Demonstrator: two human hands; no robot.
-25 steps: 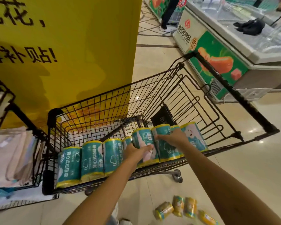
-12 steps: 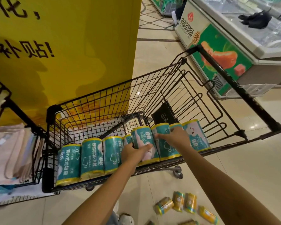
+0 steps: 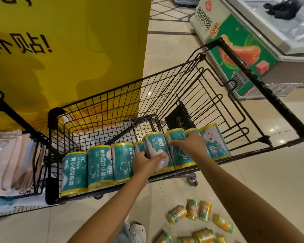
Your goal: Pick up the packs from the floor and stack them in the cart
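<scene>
A black wire cart (image 3: pixel 167 79) holds a row of several teal packs with yellow ends (image 3: pixel 99 165) along its near side. My left hand (image 3: pixel 144 163) grips one teal pack (image 3: pixel 157 146) in the middle of the row, thumb across its front. My right hand (image 3: pixel 191 143) rests over the neighbouring pack (image 3: pixel 180 155), fingers curled on its top. Another teal pack (image 3: pixel 215 142) stands at the row's right end. Several yellow packs (image 3: pixel 198 210) lie on the floor below the cart, at the lower right.
A yellow sign panel (image 3: pixel 68 50) stands behind the cart. A freezer chest (image 3: pixel 253 41) is at the right. A second rack with folded pink cloths (image 3: pixel 7 160) stands at the left. My shoe (image 3: pixel 136 232) is near the bottom edge. A black card (image 3: pixel 178 118) leans inside the cart.
Both hands stay on the same packs in the row. The view has tilted downward, showing more yellow packs on the floor.
</scene>
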